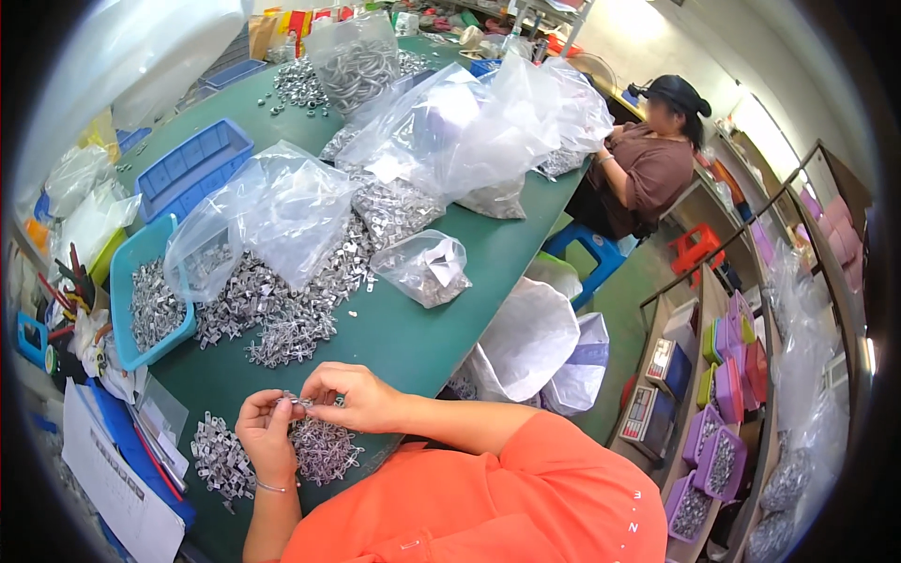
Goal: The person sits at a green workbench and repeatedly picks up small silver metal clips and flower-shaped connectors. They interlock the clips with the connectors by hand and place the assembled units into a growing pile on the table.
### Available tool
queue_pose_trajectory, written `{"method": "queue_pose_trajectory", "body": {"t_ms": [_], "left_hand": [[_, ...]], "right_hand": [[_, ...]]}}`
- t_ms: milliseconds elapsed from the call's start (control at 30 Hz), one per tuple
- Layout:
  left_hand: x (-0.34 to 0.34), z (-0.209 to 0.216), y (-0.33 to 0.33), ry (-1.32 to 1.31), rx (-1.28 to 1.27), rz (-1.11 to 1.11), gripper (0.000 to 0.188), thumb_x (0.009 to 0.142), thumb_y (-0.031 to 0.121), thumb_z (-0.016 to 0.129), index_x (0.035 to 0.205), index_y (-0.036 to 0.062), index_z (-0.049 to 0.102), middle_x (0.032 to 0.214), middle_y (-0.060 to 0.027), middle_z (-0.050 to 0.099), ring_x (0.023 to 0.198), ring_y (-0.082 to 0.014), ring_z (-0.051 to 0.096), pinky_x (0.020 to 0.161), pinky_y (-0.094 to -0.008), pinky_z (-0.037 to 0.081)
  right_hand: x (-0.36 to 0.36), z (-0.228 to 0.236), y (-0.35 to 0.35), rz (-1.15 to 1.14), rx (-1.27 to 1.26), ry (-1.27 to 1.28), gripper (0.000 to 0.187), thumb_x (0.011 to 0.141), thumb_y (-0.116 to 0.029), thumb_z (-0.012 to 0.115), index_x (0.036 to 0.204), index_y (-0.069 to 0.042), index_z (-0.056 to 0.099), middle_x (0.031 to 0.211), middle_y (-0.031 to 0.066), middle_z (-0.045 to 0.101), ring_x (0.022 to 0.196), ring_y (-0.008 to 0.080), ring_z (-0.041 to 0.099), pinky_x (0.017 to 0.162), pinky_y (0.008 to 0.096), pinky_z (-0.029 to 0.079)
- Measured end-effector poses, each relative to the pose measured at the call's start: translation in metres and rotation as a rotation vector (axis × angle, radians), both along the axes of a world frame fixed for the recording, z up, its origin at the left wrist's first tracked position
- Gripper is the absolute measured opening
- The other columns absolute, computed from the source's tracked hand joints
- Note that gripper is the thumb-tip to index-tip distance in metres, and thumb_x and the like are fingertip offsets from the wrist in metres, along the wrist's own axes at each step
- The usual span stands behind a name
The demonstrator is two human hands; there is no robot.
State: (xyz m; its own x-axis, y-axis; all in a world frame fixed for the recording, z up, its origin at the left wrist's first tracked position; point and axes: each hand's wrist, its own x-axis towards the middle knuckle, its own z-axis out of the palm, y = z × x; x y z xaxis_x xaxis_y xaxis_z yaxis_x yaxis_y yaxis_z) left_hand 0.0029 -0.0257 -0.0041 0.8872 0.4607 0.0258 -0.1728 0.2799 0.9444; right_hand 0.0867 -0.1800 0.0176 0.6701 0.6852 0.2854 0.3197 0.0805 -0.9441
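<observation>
Smooth green table (389, 342), head view. Left grip (263, 430) and right grip (361, 396) close together, fingertips pinched on small shiny metal parts (299, 403) between them. Just below the grips, spiky heap of looped metal pieces (324, 453); left, flat silvery clips (219, 455); beyond, crinkled clear plastic bag (286, 202).

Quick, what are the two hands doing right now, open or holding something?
Left hand: closed, pinching small metal pieces.
Right hand: closed, fingertips on small metal pieces too.

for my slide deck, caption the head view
Left hand and right hand pinching small metal fittings near two piles on a green tabletop.
</observation>
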Motion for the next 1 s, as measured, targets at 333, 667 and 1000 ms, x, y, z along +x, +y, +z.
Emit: {"method": "queue_pose_trajectory", "body": {"t_ms": [333, 667, 1000], "left_hand": [[0.001, -0.002, 0.0, 0.011, 0.027, -0.038, 0.007, 0.083, -0.004, 0.06, 0.091, -0.004, 0.061, 0.083, -0.0093, 0.064, 0.068, -0.0127, 0.062, 0.064, -0.0233, 0.052], [0.002, -0.003, -0.001, 0.005, 0.014, -0.075, 0.012, 0.083, -0.005, 0.06, 0.094, -0.0038, 0.059, 0.084, -0.0089, 0.063, 0.069, -0.0129, 0.061, 0.066, -0.0242, 0.052], [0.002, 0.001, -0.001, 0.067, 0.143, -0.049, 0.014, 0.081, -0.005, 0.06, 0.096, -0.0061, 0.059, 0.087, -0.0109, 0.063, 0.072, -0.0163, 0.062, 0.068, -0.0272, 0.052]], "right_hand": [[0.002, 0.002, -0.013, -0.112, 0.002, -0.128, 0.012, 0.08, -0.007, 0.064, 0.089, 0.0, 0.061, 0.081, 0.0115, 0.058, 0.072, 0.0242, 0.059, 0.062, 0.0325, 0.048], [0.003, 0.003, -0.025, -0.136, -0.053, -0.134, 0.013, 0.082, -0.007, 0.064, 0.094, -0.001, 0.062, 0.085, 0.0085, 0.059, 0.072, 0.0185, 0.059, 0.062, 0.0288, 0.047], [0.004, -0.006, -0.023, -0.218, -0.004, -0.22, 0.012, 0.079, -0.01, 0.065, 0.086, -0.001, 0.063, 0.081, 0.0129, 0.061, 0.075, 0.0283, 0.06, 0.067, 0.035, 0.049]]}}
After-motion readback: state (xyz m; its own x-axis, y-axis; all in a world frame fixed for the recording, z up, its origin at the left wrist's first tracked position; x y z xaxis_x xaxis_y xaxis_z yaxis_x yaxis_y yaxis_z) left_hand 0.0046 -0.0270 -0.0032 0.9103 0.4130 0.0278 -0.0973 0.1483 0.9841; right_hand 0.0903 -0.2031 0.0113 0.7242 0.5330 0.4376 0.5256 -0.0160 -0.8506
